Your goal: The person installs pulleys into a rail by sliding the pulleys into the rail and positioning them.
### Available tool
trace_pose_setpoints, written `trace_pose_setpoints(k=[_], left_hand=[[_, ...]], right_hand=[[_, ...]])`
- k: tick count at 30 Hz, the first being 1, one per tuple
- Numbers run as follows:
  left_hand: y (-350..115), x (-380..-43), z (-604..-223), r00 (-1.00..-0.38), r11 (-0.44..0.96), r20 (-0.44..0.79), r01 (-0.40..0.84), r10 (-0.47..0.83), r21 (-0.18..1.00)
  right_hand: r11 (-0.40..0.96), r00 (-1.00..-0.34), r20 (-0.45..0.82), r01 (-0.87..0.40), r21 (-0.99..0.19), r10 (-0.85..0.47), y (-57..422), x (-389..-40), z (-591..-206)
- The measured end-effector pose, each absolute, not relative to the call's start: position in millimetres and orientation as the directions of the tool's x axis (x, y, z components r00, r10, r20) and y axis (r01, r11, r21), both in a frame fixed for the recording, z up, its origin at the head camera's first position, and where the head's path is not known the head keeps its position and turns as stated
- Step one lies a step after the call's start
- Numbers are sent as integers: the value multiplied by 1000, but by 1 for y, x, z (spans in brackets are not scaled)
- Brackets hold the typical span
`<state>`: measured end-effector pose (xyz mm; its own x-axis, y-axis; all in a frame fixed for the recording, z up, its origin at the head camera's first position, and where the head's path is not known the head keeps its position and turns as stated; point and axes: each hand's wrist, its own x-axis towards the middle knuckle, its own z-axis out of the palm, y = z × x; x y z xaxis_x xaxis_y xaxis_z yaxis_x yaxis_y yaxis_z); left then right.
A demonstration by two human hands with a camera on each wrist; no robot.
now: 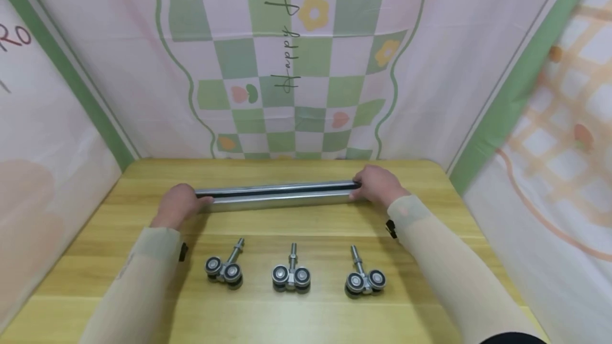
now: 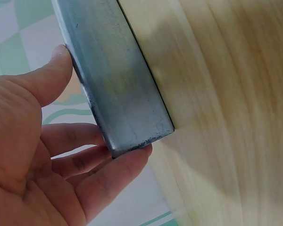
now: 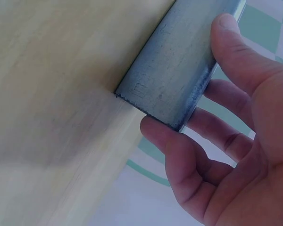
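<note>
A: Location of the metal rail (image 1: 282, 203)?

B: Across the far part of the bench (image 1: 296, 223), its right end slightly farther from the person than its left. A dark slot runs lengthwise along its top. Whether its underside bears on the bench, I cannot tell.

A: Condition of the left grip?

B: Clamped on the rail. The left hand (image 1: 178, 206) has the left end between thumb and fingers: thumb at the upper edge, fingers behind, one fingertip touching the end.

A: And the right?

B: Likewise clamped. The right hand (image 1: 379, 186) holds the opposite end, thumb at the upper edge, fingers behind, one fingertip at the end. The length between the hands is unsupported by any finger.

A: Nearer the person?

B: Three items in a row, well apart: left trolley (image 1: 223, 271), middle trolley (image 1: 291, 277), right trolley (image 1: 365, 282). Each lies wheels nearest the person, threaded stud pointing toward the rail.
</note>
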<state>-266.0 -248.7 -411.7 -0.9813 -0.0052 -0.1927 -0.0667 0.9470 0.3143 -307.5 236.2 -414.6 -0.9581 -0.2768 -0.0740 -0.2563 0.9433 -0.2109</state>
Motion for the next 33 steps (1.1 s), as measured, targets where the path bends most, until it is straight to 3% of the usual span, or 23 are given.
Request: trace_pose_setpoints(k=[25, 33], left_hand=[[-244, -249, -419, -989, 941, -146, -26, 25, 337], [-247, -239, -422, -992, 942, -101, 38, 76, 333]], right_hand=[[946, -957, -85, -259, -195, -279, 250, -272, -415], [949, -960, -78, -250, -191, -269, 252, -261, -419]])
